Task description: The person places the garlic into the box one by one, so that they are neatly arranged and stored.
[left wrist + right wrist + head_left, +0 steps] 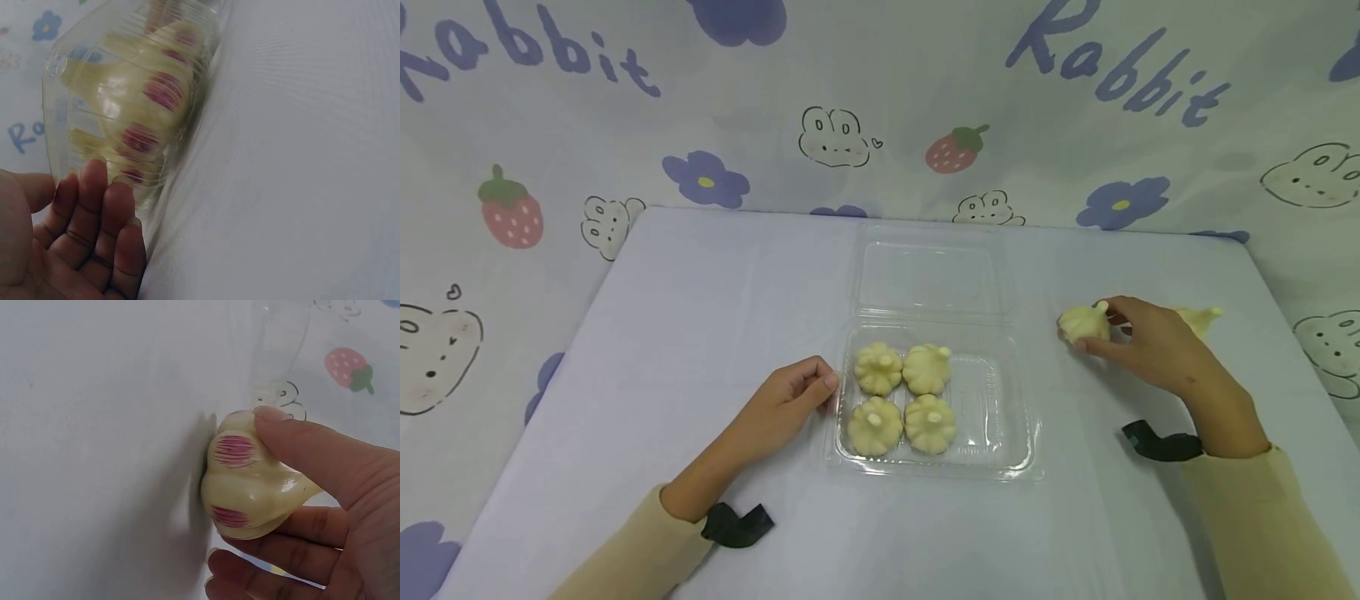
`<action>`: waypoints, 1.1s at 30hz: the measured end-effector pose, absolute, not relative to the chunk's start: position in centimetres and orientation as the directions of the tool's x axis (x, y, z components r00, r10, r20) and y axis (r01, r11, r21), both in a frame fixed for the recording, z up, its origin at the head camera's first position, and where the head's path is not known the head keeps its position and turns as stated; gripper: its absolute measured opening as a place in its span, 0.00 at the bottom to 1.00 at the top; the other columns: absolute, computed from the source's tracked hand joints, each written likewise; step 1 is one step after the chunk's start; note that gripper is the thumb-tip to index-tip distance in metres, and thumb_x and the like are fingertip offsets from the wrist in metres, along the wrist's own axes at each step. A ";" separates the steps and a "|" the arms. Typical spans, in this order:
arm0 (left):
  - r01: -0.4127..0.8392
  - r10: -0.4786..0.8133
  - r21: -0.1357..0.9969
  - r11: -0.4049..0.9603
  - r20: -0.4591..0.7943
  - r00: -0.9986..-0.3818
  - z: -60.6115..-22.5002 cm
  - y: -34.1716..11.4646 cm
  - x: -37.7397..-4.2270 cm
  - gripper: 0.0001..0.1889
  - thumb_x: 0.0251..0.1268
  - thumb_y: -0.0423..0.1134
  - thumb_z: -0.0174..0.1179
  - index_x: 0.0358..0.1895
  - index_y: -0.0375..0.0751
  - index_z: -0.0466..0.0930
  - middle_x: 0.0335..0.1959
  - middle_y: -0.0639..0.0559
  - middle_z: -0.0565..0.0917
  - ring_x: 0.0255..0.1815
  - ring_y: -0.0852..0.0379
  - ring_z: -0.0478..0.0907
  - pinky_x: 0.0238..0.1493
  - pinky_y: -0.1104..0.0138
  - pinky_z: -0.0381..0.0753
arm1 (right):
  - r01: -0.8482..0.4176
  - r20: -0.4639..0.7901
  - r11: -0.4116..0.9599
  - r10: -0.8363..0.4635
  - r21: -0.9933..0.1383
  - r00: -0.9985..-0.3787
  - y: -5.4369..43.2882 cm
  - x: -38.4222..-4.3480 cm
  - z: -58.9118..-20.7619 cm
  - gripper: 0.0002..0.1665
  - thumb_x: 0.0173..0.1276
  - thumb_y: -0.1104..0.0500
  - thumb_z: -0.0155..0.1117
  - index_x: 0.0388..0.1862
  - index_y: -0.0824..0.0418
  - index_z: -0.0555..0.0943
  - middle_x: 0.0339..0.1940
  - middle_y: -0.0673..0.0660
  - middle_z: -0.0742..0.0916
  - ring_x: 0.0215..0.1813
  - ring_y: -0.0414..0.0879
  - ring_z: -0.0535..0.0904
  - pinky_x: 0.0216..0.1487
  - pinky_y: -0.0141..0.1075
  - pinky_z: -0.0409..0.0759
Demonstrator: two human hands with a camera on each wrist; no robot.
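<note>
A clear plastic clamshell box (992,408) lies with its lid folded back. Several garlic bulbs (929,423), glossy like models, sit stem-up in its left part; purple streaks mark their sides in the left wrist view. At the box's left edge, my left hand (790,404) pinches the rim between thumb and fingers. My right hand (1157,342) holds another garlic bulb (1084,325) by its sides, right of the box. In the right wrist view, the thumb presses this bulb (244,481) from above with fingers beneath. Partly hidden behind that hand is one more garlic bulb (1201,319).
The open lid (931,275) lies flat toward the back of the white-covered table (715,308). Behind hangs a cloth (895,83) printed with rabbits, flowers and strawberries. Dark straps (1161,443) stick out at both wrists.
</note>
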State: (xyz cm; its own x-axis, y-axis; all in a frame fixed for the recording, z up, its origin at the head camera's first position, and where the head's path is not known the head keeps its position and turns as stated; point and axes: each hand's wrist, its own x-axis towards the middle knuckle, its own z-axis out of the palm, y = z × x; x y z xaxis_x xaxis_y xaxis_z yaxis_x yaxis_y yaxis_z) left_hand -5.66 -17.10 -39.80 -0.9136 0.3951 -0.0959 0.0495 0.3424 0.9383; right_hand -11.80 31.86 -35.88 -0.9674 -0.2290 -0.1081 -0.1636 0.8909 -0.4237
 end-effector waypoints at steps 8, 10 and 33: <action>0.046 0.392 0.941 0.334 -0.094 -0.915 -39.7 -17.1 -5.6 0.14 0.85 0.45 0.53 0.38 0.44 0.78 0.32 0.50 0.80 0.37 0.49 0.78 0.39 0.65 0.78 | -0.134 -0.134 0.898 -0.207 -0.420 -0.969 31.6 -11.8 -36.0 0.42 0.72 0.43 0.72 0.69 0.72 0.71 0.59 0.79 0.82 0.60 0.75 0.80 0.56 0.68 0.77; 0.044 0.391 0.943 0.331 -0.095 -0.916 -39.8 -17.1 -5.6 0.14 0.85 0.45 0.53 0.38 0.43 0.78 0.32 0.50 0.80 0.37 0.49 0.78 0.39 0.65 0.78 | -0.128 -0.143 0.900 -0.204 -0.417 -0.968 31.6 -11.8 -36.0 0.42 0.72 0.43 0.72 0.69 0.73 0.71 0.59 0.79 0.81 0.60 0.75 0.79 0.56 0.68 0.77; 0.043 0.400 0.947 0.318 -0.093 -0.912 -39.6 -17.0 -5.6 0.14 0.85 0.45 0.52 0.37 0.43 0.78 0.33 0.50 0.80 0.39 0.50 0.78 0.42 0.64 0.80 | -0.153 -0.101 0.891 -0.216 -0.427 -0.971 31.5 -11.4 -36.1 0.39 0.72 0.48 0.71 0.69 0.72 0.72 0.58 0.78 0.83 0.58 0.74 0.81 0.54 0.67 0.77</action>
